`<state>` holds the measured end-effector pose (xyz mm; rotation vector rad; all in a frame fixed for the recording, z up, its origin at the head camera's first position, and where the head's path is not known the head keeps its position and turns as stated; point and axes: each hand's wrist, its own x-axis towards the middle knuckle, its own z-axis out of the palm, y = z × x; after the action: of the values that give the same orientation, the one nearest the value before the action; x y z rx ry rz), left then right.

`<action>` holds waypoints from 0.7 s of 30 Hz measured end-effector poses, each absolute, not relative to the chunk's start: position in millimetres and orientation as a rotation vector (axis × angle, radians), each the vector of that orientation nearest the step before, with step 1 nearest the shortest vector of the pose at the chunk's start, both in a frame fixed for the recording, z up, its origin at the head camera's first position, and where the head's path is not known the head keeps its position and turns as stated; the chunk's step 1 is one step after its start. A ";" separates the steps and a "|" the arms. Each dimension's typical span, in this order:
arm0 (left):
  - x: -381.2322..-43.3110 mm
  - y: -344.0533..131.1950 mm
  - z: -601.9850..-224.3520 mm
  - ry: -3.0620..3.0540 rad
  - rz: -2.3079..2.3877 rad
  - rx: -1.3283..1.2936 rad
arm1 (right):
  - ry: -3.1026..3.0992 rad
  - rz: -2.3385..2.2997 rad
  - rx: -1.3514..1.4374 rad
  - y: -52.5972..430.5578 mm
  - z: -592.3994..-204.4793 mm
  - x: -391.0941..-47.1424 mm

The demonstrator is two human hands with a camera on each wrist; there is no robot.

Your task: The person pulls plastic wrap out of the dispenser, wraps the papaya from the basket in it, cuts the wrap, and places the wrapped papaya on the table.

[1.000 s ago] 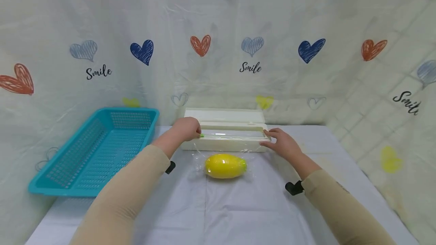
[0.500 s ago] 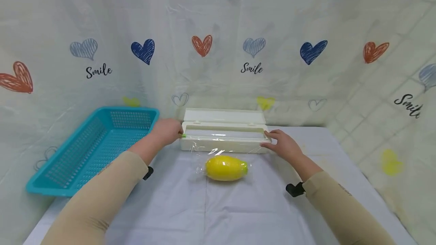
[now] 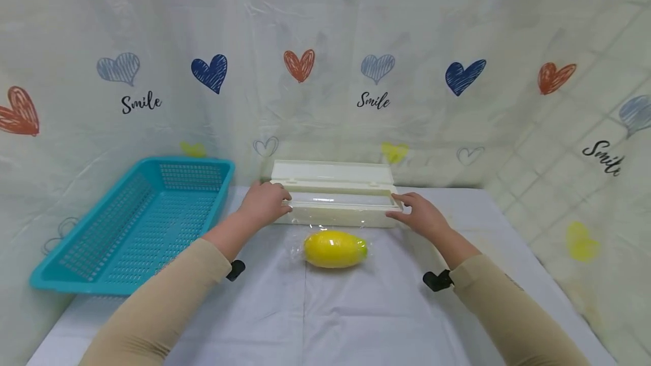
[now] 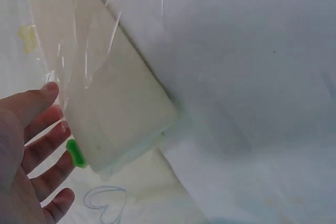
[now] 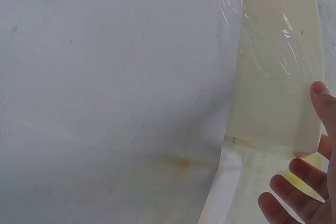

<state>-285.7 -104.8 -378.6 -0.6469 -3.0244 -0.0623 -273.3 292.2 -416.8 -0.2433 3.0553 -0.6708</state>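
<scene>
A cream cling film dispenser box [image 3: 338, 218] stands at the back of the table with its lid [image 3: 333, 172] raised; a film roll [image 3: 325, 198] lies inside. Clear film hangs over its front, reaching a yellow, melon-like fruit [image 3: 334, 249] wrapped in film. At the box's left end is my left hand [image 3: 261, 205], fingers spread and relaxed, thumb near the film edge. In the left wrist view a green slider [image 4: 76, 153] sits by those fingertips. My right hand [image 3: 423, 214] holds the box's right end, thumb at the front edge [image 5: 320, 88], fingers over the rim.
A blue plastic basket [image 3: 224, 208] stands at the left of the table. White cloth [image 3: 356, 321] covers the tabletop. Behind hangs a pale curtain [image 3: 335, 123] printed with hearts and "Smile".
My left hand moved left along the box with the green slider to its left end, then let go and spread its fingers there. The right hand stayed at the right end.
</scene>
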 end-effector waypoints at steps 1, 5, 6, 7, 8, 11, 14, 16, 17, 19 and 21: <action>-286.6 -105.1 -381.7 -3.012 -0.070 -0.646 | 3.055 -0.668 -0.247 292.0 -417.4 -273.7; -289.4 -108.3 -389.9 -2.977 -0.122 -0.635 | 3.055 -0.665 -0.261 292.1 -419.1 -275.0; -290.3 -108.9 -391.5 -2.965 -0.129 -0.637 | 3.053 -0.671 -0.266 292.7 -419.2 -275.1; -290.6 -109.1 -392.2 -2.959 -0.139 -0.636 | 3.051 -0.685 -0.269 293.9 -419.6 -275.3; -290.7 -109.0 -392.9 -2.955 -0.146 -0.635 | 3.048 -0.700 -0.280 295.7 -420.2 -275.5; -290.0 -109.0 -394.3 -2.950 -0.163 -0.631 | 3.029 -0.760 -0.327 301.9 -422.5 -276.8; -288.9 -108.5 -394.8 -2.958 -0.189 -0.610 | 3.032 -0.807 -0.380 308.8 -424.4 -277.7; -288.9 -108.3 -395.1 -2.957 -0.203 -0.597 | 3.063 -0.816 -0.411 312.3 -424.4 -277.9; -289.1 -108.2 -395.3 -2.957 -0.209 -0.590 | 3.087 -0.811 -0.424 313.3 -424.0 -277.6; -289.5 -108.1 -395.7 -2.960 -0.218 -0.577 | 3.142 -0.801 -0.469 313.0 -422.3 -277.0; -289.7 -108.1 -395.9 -2.964 -0.217 -0.567 | 3.187 -0.792 -0.527 309.8 -419.6 -276.1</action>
<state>-289.7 -108.1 -395.9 -0.5671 -2.9640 -0.2173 -276.1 309.8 -419.6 -0.5270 3.1870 -0.7916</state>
